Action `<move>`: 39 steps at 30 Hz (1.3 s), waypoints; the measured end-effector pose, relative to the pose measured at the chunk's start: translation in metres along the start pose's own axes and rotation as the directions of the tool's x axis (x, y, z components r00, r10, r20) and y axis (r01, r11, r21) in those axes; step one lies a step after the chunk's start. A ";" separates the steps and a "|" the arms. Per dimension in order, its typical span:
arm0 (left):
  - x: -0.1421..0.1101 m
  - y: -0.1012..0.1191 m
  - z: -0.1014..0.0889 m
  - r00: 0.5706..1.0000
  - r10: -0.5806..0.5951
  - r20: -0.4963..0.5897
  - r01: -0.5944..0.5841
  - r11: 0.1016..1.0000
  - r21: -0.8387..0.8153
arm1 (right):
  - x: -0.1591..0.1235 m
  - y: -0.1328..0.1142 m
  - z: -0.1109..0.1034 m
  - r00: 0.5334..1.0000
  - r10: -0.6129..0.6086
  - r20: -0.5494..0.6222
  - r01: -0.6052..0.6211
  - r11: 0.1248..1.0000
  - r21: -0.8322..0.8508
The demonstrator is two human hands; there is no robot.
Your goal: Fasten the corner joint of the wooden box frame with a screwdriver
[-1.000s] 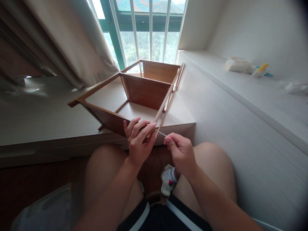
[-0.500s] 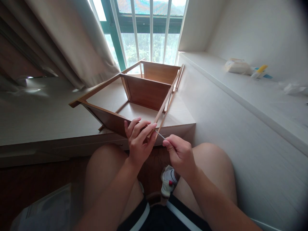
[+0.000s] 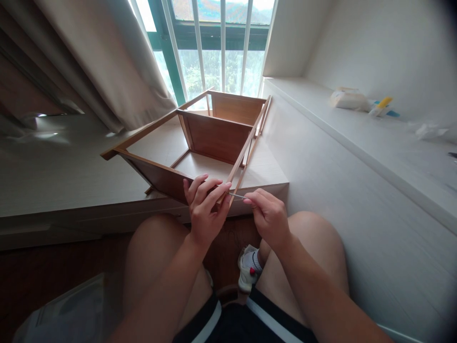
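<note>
Rod (image 3: 237, 195) nearer level than before, tight in right hand (image 3: 270, 215); left hand (image 3: 207, 210) around wooden frame (image 3: 217, 138), seemingly its corner

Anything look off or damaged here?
Slightly odd: the wooden frame sits askew on the pale ledge, its near corner, at the left hand, overhanging the front edge. No spill or break visible, though fingers partly hide that corner.

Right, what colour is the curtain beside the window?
The curtain is greyish beige, seen best in the head view.
</note>
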State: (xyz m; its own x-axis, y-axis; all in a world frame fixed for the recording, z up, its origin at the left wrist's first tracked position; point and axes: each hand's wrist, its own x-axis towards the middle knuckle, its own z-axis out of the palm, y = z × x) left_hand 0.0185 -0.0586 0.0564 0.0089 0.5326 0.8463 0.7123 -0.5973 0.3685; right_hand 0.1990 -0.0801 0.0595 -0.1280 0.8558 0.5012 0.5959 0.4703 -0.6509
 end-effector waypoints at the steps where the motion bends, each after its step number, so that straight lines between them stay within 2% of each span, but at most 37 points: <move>1: 0.000 0.000 0.000 1.000 -0.003 0.005 0.003 1.000 0.000 | -0.001 -0.001 0.001 1.000 0.021 0.003 -0.021 1.000 0.020; 7: -0.002 -0.001 0.001 0.999 -0.044 0.030 0.044 0.999 -0.010 | -0.005 -0.014 0.004 0.978 0.201 0.062 -0.210 0.959 0.192; 10: -0.002 -0.001 0.001 0.999 -0.037 0.020 0.038 0.999 -0.030 | -0.007 -0.026 0.002 0.934 0.334 0.130 -0.358 0.884 0.300; 12: -0.002 -0.001 0.001 0.999 -0.029 0.013 0.030 0.999 -0.032 | -0.008 -0.035 0.002 0.889 0.418 0.186 -0.457 0.798 0.393; 15: -0.001 -0.001 0.002 1.000 -0.019 -0.003 0.019 0.999 -0.036 | -0.006 -0.043 0.003 0.819 0.498 0.286 -0.567 0.620 0.543; 18: -0.001 -0.002 0.002 1.000 -0.013 -0.009 0.013 0.999 -0.033 | -0.001 -0.045 0.001 0.730 0.520 0.442 -0.657 0.357 0.664; 22: -0.001 -0.002 0.002 1.000 -0.017 0.003 0.017 1.000 -0.005 | 0.005 -0.046 -0.008 0.614 0.418 0.670 -0.733 -0.013 0.680; 24: -0.001 -0.001 0.001 1.000 -0.015 0.003 0.015 1.000 0.003 | 0.007 -0.046 -0.012 0.583 0.369 0.724 -0.745 -0.113 0.658; 25: -0.001 -0.001 0.001 1.000 -0.013 0.003 0.013 1.000 0.008 | 0.008 -0.047 -0.013 0.576 0.368 0.730 -0.747 -0.127 0.653; 27: -0.001 -0.001 0.000 1.000 -0.015 0.013 0.014 1.000 0.017 | 0.008 -0.048 -0.014 0.582 0.409 0.703 -0.745 -0.079 0.662; 29: -0.001 -0.001 0.000 1.000 -0.018 0.025 0.017 1.000 0.022 | 0.008 -0.048 -0.014 0.608 0.460 0.647 -0.742 0.039 0.669; 35: -0.001 -0.002 0.000 1.000 -0.015 0.021 0.015 1.000 0.008 | 0.006 -0.045 -0.013 0.749 0.524 0.405 -0.649 0.454 0.610; 37: -0.001 -0.002 0.000 1.000 -0.011 0.016 0.011 1.000 -0.002 | 0.005 -0.043 -0.013 0.789 0.504 0.351 -0.609 0.561 0.561; 39: -0.001 -0.002 0.000 1.000 -0.016 0.020 0.016 1.000 -0.005 | 0.004 -0.042 -0.011 0.814 0.483 0.322 -0.579 0.633 0.513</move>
State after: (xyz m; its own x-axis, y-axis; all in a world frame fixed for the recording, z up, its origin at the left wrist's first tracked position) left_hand 0.0171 -0.0582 0.0553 0.0111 0.5539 0.8325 0.7091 -0.5914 0.3841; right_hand 0.1825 -0.0990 0.0952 -0.0718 0.9933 -0.0904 0.0447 -0.0874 -0.9952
